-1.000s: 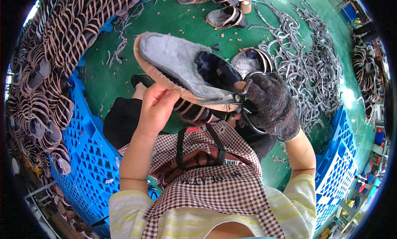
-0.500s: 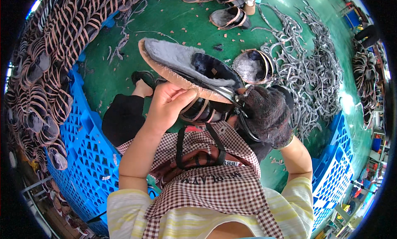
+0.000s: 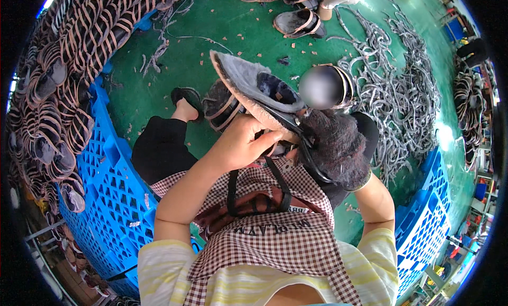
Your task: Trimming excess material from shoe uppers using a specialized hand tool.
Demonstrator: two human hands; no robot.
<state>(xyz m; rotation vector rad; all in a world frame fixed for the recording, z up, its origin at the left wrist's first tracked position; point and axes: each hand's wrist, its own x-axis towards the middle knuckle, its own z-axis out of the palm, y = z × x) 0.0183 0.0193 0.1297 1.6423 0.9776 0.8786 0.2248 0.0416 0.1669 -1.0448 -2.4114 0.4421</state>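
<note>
My bare left hand [image 3: 241, 143] is closed on the tan sole edge of a slipper [image 3: 238, 75] with grey fluffy lining and a dark upper. The slipper is tilted in front of me, its far end pointing up and left. Pale zigzag stitching runs along its side. My right hand [image 3: 338, 147], in a dark fuzzy glove, is closed round scissors [image 3: 319, 173] with dark handles, held against the slipper's near right end. The blades are mostly hidden there.
More slippers lie on the green floor, one [image 3: 299, 24] ahead and one [image 3: 218, 102] by my foot. Grey fluffy trimmings [image 3: 407, 94] are heaped at the right. Slipper stacks [image 3: 79, 52] fill the left, beside blue plastic pallets [image 3: 111, 200]. Another person's foot [image 3: 325, 12] shows at the top.
The slipper has turned steeper, its far end swinging right. My left hand has moved right and a little down with it. My gloved right hand stays by its near end.
</note>
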